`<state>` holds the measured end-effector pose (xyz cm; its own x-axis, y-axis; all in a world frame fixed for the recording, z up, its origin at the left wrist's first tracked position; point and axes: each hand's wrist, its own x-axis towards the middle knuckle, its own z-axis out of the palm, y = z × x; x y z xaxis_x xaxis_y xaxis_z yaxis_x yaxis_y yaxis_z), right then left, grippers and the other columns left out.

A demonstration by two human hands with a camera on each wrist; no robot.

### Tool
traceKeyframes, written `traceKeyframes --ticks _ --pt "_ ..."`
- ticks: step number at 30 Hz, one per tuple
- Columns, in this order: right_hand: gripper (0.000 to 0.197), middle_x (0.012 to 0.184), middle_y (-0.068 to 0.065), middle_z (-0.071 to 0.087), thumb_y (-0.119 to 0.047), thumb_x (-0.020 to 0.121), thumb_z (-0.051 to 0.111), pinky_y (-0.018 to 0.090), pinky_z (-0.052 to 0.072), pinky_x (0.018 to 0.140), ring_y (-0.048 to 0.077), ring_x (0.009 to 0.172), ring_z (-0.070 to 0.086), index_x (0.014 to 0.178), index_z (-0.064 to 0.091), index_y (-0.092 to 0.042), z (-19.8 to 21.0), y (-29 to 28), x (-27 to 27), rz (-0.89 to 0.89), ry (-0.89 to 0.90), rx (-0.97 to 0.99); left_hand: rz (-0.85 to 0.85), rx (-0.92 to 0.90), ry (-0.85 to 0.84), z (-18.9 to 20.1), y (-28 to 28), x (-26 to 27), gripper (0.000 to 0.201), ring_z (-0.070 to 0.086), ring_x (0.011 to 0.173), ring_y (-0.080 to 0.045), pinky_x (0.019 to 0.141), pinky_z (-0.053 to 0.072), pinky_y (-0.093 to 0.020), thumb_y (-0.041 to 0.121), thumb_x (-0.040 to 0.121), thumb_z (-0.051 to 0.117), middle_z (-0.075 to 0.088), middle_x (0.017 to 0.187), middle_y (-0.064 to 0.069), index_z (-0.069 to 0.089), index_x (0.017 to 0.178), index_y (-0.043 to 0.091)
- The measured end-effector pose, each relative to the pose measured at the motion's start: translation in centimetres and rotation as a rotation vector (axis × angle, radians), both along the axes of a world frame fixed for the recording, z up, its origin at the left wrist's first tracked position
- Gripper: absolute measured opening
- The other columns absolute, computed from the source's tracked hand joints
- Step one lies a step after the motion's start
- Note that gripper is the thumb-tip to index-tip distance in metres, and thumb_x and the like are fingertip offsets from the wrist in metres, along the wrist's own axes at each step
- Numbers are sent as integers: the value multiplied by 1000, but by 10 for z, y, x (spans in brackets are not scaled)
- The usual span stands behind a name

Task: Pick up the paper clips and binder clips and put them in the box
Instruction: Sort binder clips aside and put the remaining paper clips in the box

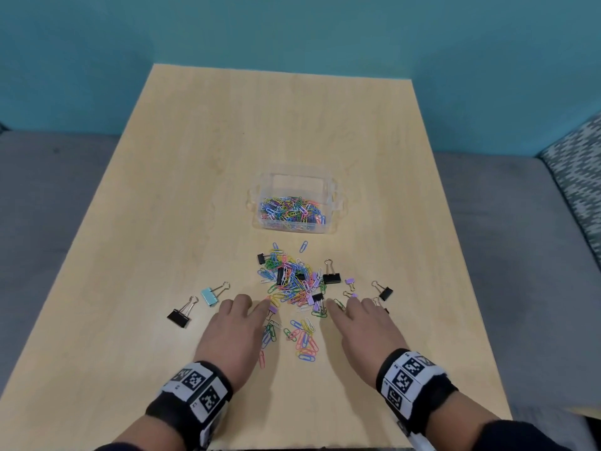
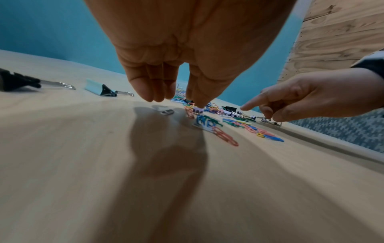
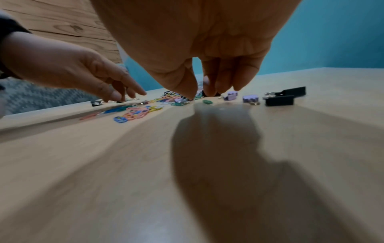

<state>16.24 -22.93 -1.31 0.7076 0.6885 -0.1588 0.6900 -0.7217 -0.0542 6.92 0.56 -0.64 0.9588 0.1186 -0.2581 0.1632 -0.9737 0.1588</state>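
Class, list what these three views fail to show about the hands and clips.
- Head view: the left hand and right hand cover the clips beneath them.
- Left wrist view: the box is hidden behind the fingers.
- Right wrist view: whether the fingers touch a clip is blurred.

The box (image 1: 294,203) sits mid-table (image 1: 162,222); loose clips (image 1: 292,281) lie just nearer; two binder clips (image 1: 195,307) lie apart, left.

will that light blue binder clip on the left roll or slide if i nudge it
The light blue binder clip probably won't roll: it rests on a flat side. Its wire handles lie along the table, so a nudge would likely slide or pivot it on the smooth wood.
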Motion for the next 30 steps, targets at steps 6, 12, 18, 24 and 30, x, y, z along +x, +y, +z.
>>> traceKeyframes --ticks 6,12,18,24,30 --pt "70 82 5 52 -9 45 68 38 43 56 27 68 48 114 60 -15 -3 -2 -20 89 26 -41 21 -29 -28 0 2 -6 51 50 77 -26 63 51 -36 20 74 68 50 95 -2 53 123 23" --pt "82 81 4 52 -12 44 67 37 40 53 26 67 47 125 54 -22 -1 8 -20 79 46 -38 34 -69 -39 -2 3 -10 51 50 75 -27 61 52 -36 19 71 60 51 94 -3 53 121 23" --pt "68 79 1 50 -12 47 66 35 40 54 24 66 46 113 57 -24 0 9 -23 124 91 -35 48 -67 -52 0 4 -10 48 51 76 -26 62 52 -35 29 76 37 52 94 -2 52 121 24" --pt "84 80 2 54 -11 48 68 33 43 54 23 64 49 129 51 -21 5 12 -8 2 75 -10 59 -62 -35 2 4 -11 47 51 76 -25 61 52 -35 31 76 37 52 93 -1 52 120 25" --pt "90 76 3 57 -13 44 71 35 40 49 24 60 51 131 51 -18 6 8 -11 34 81 -111 58 -81 -33 2 5 -9 46 50 75 -26 63 52 -34 26 74 50 51 94 -1 54 121 24"
